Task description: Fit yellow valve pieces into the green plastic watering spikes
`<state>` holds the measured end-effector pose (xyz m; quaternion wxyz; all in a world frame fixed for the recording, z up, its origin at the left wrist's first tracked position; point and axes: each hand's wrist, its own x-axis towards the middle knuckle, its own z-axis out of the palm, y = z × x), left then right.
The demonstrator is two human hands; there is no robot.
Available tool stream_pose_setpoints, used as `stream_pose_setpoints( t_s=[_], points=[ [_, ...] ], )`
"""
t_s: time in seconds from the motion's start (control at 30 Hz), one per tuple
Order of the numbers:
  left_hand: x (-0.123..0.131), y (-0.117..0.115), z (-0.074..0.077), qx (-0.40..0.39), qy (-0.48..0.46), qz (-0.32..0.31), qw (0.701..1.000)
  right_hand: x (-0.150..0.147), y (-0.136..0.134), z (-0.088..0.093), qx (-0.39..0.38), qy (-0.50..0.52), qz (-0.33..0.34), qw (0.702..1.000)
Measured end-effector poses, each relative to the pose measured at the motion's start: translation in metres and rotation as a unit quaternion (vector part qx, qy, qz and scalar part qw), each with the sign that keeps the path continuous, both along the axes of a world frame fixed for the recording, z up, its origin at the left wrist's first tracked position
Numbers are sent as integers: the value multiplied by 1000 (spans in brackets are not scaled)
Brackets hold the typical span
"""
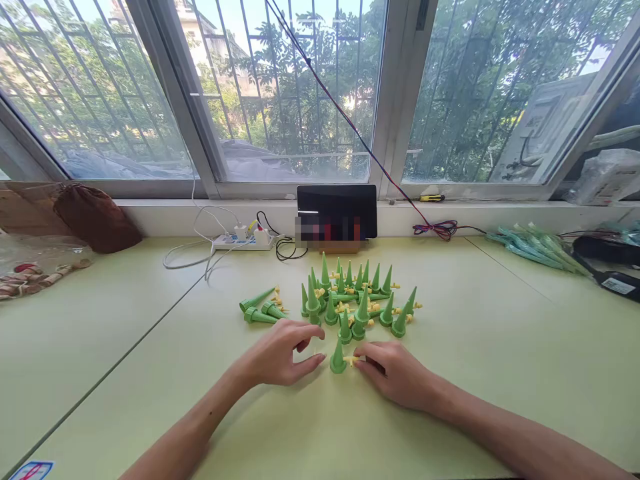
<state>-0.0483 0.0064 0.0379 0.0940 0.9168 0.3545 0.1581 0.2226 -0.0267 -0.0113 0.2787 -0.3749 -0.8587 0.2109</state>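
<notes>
A green cone-shaped watering spike [338,358] stands point up on the table between my hands. On its right side sits a small yellow valve [351,361], which the thumb and fingers of my right hand [393,370] pinch. To the left of the spike, my left hand [287,353] holds nothing, its thumb and curved fingers apart. Just beyond the hands stands a cluster of similar green spikes [362,307] with yellow valves, several upright and some lying down. A few more spikes [259,316] lie on their sides beyond my left hand.
A dark screen [337,212] stands at the back of the pale green table [500,387]. Left of it are a white power strip [243,241] with cables and a brown bag [97,217]. Bundled wire [436,230] and teal plastic strips [537,249] lie at the back right.
</notes>
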Motion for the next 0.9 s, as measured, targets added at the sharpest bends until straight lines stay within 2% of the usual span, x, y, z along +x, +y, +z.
stream_pose_setpoints(
  t_s=[0.27,0.63,0.9],
  points=[
    [20,-7,-19,-26,-24,-18,999,1,-2,-2,9,-6,-1,1000],
    [27,-13,-23,-47,-42,-48,997,-1,1,-9,79,-43,19,996],
    [29,-16,-30,-23,-42,-60,997,0,1,-10,62,-31,22,997]
  ],
)
